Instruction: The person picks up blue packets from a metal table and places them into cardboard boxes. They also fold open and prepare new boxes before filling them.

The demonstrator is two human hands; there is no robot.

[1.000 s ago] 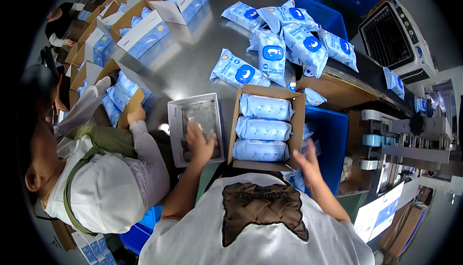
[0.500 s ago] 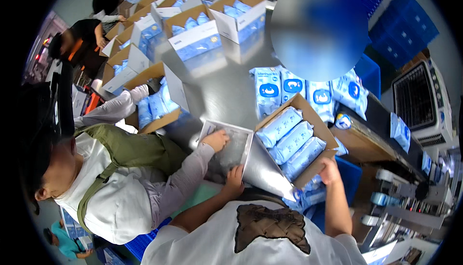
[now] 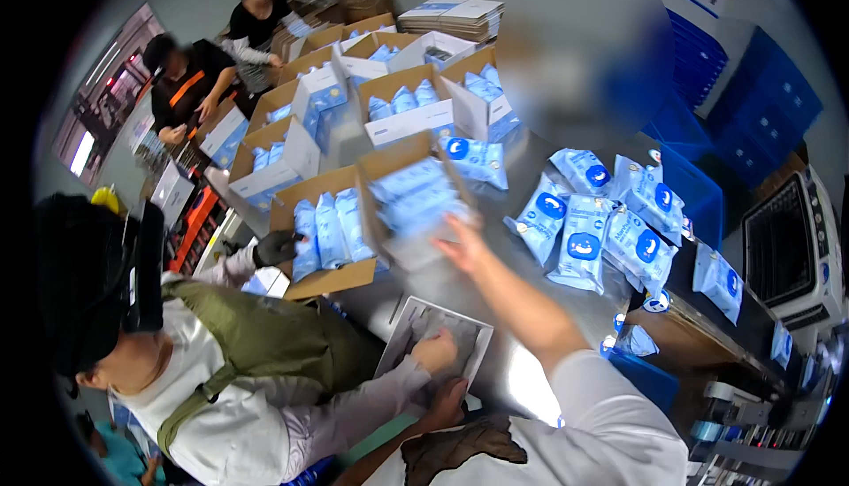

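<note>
My right hand [image 3: 462,245] grips the near right edge of an open carton [image 3: 382,168], its fingers partly blurred. Inside the carton lie several light-blue soft packs [image 3: 416,192], smeared by motion. Low in the middle, my left hand [image 3: 448,402] holds the near rim of a shallow white box [image 3: 482,344] with greyish clear plastic in it. A co-worker's hand [image 3: 435,352] reaches into that same box. The co-worker's other, dark-gloved hand [image 3: 278,248] touches another carton [image 3: 345,281] of blue packs at the left.
Loose blue packs [image 3: 584,234] lie on the metal table [image 3: 517,309] at the right. Several filled cartons [image 3: 411,123] stand at the back. A dark conveyor [image 3: 752,327] carries packs beside a white machine [image 3: 791,243]. Two people [image 3: 190,88] work at the far left.
My right hand has moved the carton of packs left and away, from the table's right side toward the other cartons. The loose packs show more fully. My left hand stays at the white box.
</note>
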